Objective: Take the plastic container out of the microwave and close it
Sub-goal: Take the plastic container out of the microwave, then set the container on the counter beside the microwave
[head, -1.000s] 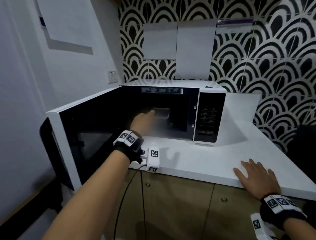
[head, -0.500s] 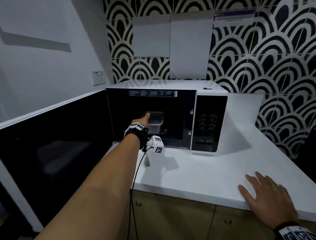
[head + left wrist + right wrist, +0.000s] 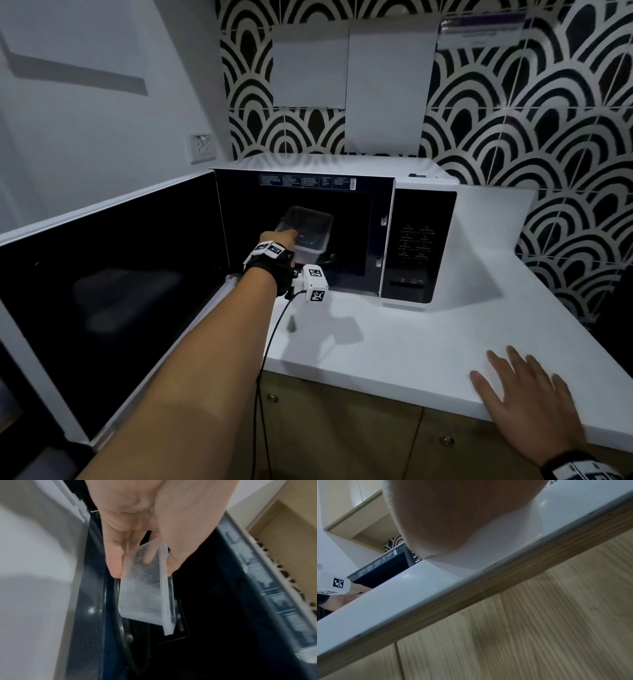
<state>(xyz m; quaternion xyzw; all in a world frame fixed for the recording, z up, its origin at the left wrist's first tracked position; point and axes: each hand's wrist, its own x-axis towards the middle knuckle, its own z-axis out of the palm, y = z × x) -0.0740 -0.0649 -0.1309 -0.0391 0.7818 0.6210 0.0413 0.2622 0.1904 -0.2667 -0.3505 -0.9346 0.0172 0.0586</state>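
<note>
A clear lidded plastic container (image 3: pixel 308 231) hangs tilted in the dark cavity of the white microwave (image 3: pixel 421 240), near its front. My left hand (image 3: pixel 279 238) grips the container's near end. In the left wrist view the fingers (image 3: pixel 114 555) lie under the container (image 3: pixel 145 588) and the thumb presses on its lid, above the glass turntable (image 3: pixel 126 635). The microwave door (image 3: pixel 113 291) stands swung wide open to the left. My right hand (image 3: pixel 524 394) rests flat, fingers spread, on the white counter (image 3: pixel 394 342) near its front edge.
Black-and-white patterned tiles with blank sheets cover the back wall. A wall socket (image 3: pixel 202 148) sits left of the microwave. Wooden cabinet fronts (image 3: pixel 342 435) run below the counter. A dark object (image 3: pixel 616 318) stands at the counter's right end.
My left hand reached deeper into the cavity, took hold of the container and lifted its near end, drawing it toward the opening. The right hand stayed flat on the counter.
</note>
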